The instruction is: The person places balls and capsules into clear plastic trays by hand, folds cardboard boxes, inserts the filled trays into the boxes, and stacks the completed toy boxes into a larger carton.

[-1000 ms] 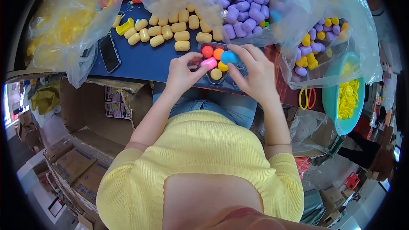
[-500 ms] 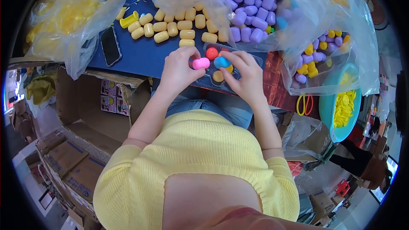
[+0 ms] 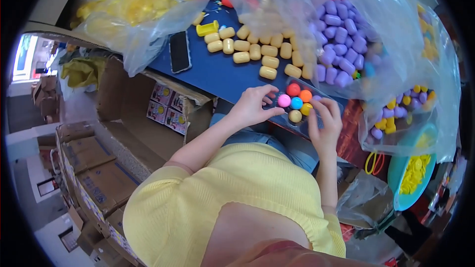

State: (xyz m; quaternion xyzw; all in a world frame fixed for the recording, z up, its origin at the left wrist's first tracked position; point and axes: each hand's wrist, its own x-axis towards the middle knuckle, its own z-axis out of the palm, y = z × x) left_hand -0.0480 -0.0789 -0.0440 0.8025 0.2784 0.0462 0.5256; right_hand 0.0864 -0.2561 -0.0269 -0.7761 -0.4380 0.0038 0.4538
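Note:
A clear plastic tray (image 3: 327,100) lies at the table's near edge, holding several coloured capsules. In it a pink capsule (image 3: 284,100) and a blue capsule (image 3: 296,103) stand side by side, with a red (image 3: 293,89), an orange (image 3: 305,96), a yellow (image 3: 307,109) and a tan one (image 3: 295,115) around them. My left hand (image 3: 255,106) is beside the pink capsule, thumb and fingers apart. On the other side my right hand (image 3: 325,122) has its fingers spread at the tray, near the yellow capsule and a partly hidden purple one.
Tan capsules (image 3: 269,62) lie behind the tray, with a phone (image 3: 180,52) to their left. Bags hold purple capsules (image 3: 341,34) and yellow pieces (image 3: 133,5). A teal basin (image 3: 397,188) stands right, an open carton (image 3: 143,143) lower left.
The pink and blue capsules, held in my hands earlier, now sit in the tray, and both hands have opened. The view has turned, shifting the table's things to the right.

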